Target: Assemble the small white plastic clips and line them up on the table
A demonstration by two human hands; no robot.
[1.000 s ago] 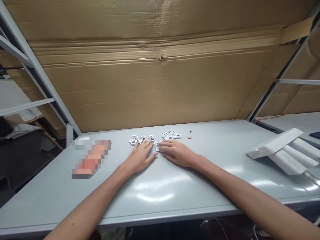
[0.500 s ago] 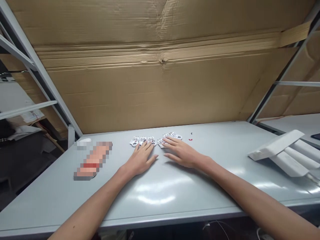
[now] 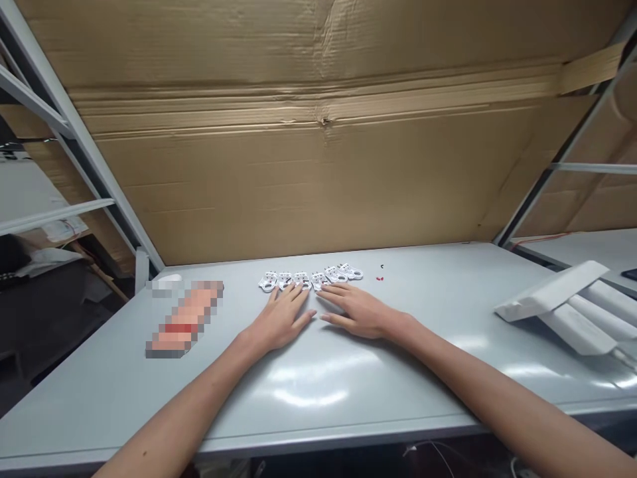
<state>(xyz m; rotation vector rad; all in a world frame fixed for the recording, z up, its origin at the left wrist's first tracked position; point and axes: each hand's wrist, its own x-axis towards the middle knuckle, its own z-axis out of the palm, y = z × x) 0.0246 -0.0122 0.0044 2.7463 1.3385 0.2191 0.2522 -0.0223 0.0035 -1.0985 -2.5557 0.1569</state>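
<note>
Several small white plastic pieces [image 3: 269, 282], each with a ring-shaped end and small dark dots, lie in a row towards the back of the table. My left hand [image 3: 283, 317] lies palm down with fingers spread, its fingertips at the near edge of the left pieces and partly covering them. Opposite it, my right hand [image 3: 361, 311] is also palm down and open. Its fingertips reach the near edge of a white piece [image 3: 319, 280] in the middle of the row. Neither hand grips anything.
Tiny red bits [image 3: 379, 279] and a small black bit [image 3: 382, 266] lie right of the row. A blurred-out orange object [image 3: 186, 318] rests at left. White foam-like blocks [image 3: 572, 305] stand at right. Cardboard [image 3: 308, 192] walls the back of the grey table [image 3: 318, 411].
My right hand has shifted slightly nearer to me, uncovering more of the right pieces. The middle piece now sits straighter in line with the row. My left hand has hardly moved.
</note>
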